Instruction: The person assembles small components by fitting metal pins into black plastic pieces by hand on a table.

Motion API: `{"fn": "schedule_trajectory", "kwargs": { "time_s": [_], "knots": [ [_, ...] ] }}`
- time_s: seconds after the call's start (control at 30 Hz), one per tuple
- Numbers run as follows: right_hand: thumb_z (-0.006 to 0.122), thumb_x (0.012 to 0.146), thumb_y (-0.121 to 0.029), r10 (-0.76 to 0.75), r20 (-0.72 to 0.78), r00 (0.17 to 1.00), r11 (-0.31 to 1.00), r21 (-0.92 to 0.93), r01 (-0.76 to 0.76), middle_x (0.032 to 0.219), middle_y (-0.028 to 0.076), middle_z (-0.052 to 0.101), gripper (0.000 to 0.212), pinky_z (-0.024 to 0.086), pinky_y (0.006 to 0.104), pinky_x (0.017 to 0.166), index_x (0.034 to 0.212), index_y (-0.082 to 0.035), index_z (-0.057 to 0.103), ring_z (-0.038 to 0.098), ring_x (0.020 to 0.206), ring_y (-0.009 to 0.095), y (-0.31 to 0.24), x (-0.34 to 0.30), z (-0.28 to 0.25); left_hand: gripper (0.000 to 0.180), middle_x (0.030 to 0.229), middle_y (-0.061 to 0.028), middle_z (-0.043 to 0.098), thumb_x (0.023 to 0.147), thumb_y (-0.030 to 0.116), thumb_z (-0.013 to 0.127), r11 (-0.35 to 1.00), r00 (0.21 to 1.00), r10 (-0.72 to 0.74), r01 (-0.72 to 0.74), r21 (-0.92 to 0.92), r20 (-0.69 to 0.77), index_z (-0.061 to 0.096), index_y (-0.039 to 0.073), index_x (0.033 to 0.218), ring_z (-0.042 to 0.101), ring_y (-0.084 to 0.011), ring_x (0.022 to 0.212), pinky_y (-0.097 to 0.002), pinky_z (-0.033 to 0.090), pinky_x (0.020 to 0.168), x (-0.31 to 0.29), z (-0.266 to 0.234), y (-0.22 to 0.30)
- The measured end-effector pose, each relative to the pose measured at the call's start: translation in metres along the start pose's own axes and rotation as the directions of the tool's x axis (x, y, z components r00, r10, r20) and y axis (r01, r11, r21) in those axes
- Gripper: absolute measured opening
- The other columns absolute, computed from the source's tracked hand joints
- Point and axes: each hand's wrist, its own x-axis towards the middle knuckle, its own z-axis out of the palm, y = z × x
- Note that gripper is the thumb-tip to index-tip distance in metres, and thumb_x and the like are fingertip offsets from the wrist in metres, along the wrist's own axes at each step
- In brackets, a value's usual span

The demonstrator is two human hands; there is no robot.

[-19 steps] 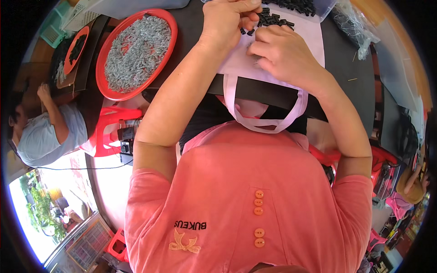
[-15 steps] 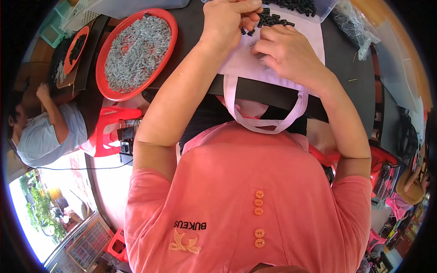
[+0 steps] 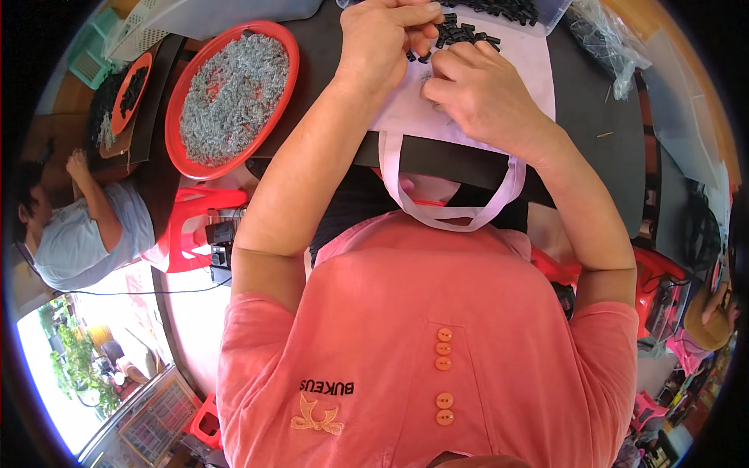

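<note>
Two bare hands work close together at the top of the frame, over a pale cloth bag (image 3: 511, 117) spread on the dark table (image 3: 601, 140). The left hand (image 3: 388, 39), at the upper edge, has its thumb and forefinger drawn together in a pinch; whether anything sits between them cannot be told. The right hand (image 3: 482, 92), just below and to the right, is curled with its fingertips bent down toward the cloth, beside a few small grey bits (image 3: 426, 78); its grip is hidden. Short black pieces (image 3: 464, 34) lie loose on the cloth, between and just above the hands, and more black pieces (image 3: 505, 8) fill a clear bin (image 3: 557, 17) at the top edge. At upper left, a red tray (image 3: 204, 170) holds a broad spread of small silvery pieces (image 3: 234, 97), with patches of its red floor showing through. By the look of it, much is left to handle: both stocks are large. How much is done cannot be judged, since no finished pieces can be told apart from the loose ones in view.
</note>
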Motion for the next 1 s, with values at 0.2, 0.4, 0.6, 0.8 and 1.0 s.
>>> {"fn": "schedule_trajectory", "kwargs": {
  "time_s": [0.2,0.4,0.6,0.8,1.0],
  "knots": [
    [0.059,0.072,-0.016,-0.096,-0.101,0.990,0.985,-0.155,0.080,0.092,0.007,0.060,0.006,0.039,0.0333,0.075,0.075,-0.012,0.062,0.054,0.082,0.021,-0.003,0.002,0.007,0.004,0.073,-0.0088,0.063,0.083,0.001,0.063,1.000,0.999,-0.022,0.023,-0.020,0.045,0.063,0.000,0.087,0.057,-0.0148,0.056,-0.0237,0.043,0.048,0.002,0.000,-0.003],
    [0.056,0.074,-0.012,0.045,-0.252,0.967,0.999,0.017,-0.042,0.087,0.007,0.061,0.007,0.042,0.0362,0.071,0.075,-0.006,0.060,0.057,0.081,0.023,0.004,0.003,0.007,0.010,0.076,-0.0120,0.065,0.083,0.000,0.065,0.995,0.996,0.034,-0.041,0.087,0.083,0.064,-0.008,0.091,0.057,-0.0141,0.057,-0.0242,0.043,0.048,0.002,0.000,-0.004],
    [0.061,0.090,-0.008,0.680,-0.099,0.727,0.456,0.833,-0.313,0.083,-0.001,0.062,0.010,0.045,0.0211,0.072,0.095,-0.001,0.065,0.056,0.079,0.006,0.039,0.002,-0.011,0.010,0.075,-0.0116,0.065,0.086,0.001,0.063,0.993,0.982,-0.017,-0.005,0.117,0.190,0.065,-0.007,0.091,0.058,-0.0133,0.056,-0.0246,0.043,0.045,-0.003,0.005,-0.004],
    [0.061,0.090,-0.009,0.702,-0.050,0.711,0.307,0.921,-0.239,0.084,0.001,0.064,0.012,0.046,0.0217,0.074,0.096,0.000,0.066,0.058,0.080,0.007,0.039,0.003,-0.011,0.009,0.075,-0.0110,0.065,0.087,0.003,0.062,0.990,0.965,-0.076,0.044,0.131,0.252,0.065,-0.005,0.091,0.057,-0.0122,0.056,-0.0230,0.041,0.044,-0.007,0.008,-0.006],
    [0.060,0.090,-0.010,0.702,-0.011,0.713,0.293,0.916,-0.274,0.084,0.001,0.064,0.013,0.046,0.0221,0.074,0.096,0.000,0.066,0.058,0.079,0.008,0.041,0.002,-0.010,0.009,0.076,-0.0116,0.066,0.086,0.001,0.064,0.987,0.968,-0.081,0.045,0.155,0.238,0.065,-0.006,0.092,0.058,-0.0116,0.056,-0.0228,0.041,0.043,-0.008,0.010,-0.007]
  ]
}}
